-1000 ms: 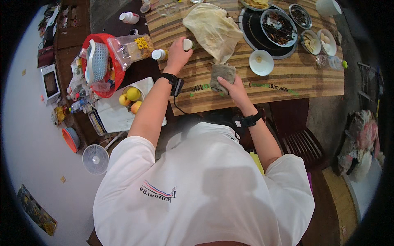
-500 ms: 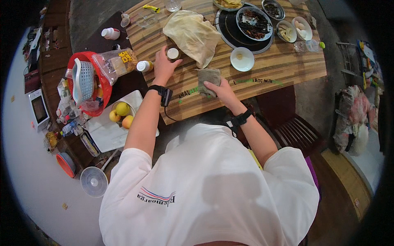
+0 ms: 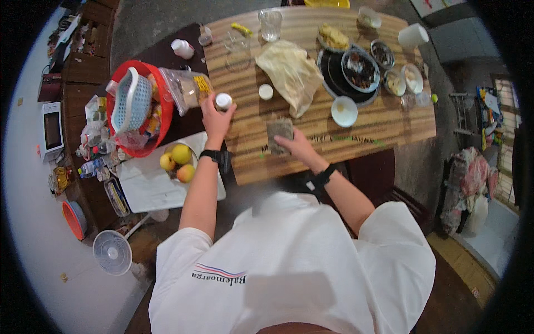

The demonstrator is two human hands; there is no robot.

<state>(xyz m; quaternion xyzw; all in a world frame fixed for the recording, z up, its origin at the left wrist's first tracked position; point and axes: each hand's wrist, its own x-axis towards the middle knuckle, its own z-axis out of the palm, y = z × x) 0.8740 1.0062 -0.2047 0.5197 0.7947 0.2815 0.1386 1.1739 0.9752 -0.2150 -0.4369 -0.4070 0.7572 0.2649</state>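
Observation:
My left hand (image 3: 216,119) is closed around a small white-capped bottle (image 3: 223,101) by the table's left edge, thumb on one side and fingers on the other. A second round white lid or jar (image 3: 266,92) stands a little to the right, apart from the hand. My right hand (image 3: 297,147) grips a folded grey-brown cloth (image 3: 280,132) near the front edge of the striped wooden table (image 3: 250,161), thumb on top. Beyond the cloth lies a crumpled cream-coloured sheet (image 3: 292,75), perhaps fabric or plastic. A white bowl (image 3: 344,111) sits right of it.
On a dark round plate (image 3: 334,72) stands a bowl of dark food (image 3: 360,69), with several small dishes beside it. A glass (image 3: 270,25) stands at the back. Leftward are a red basin (image 3: 161,131), a clear food bag (image 3: 183,89) and a white tray (image 3: 147,186) with fruit.
My left hand has left the round white-lidded jar and moved left onto the white-capped bottle. My right hand still holds the cloth. The whole view has shifted slightly.

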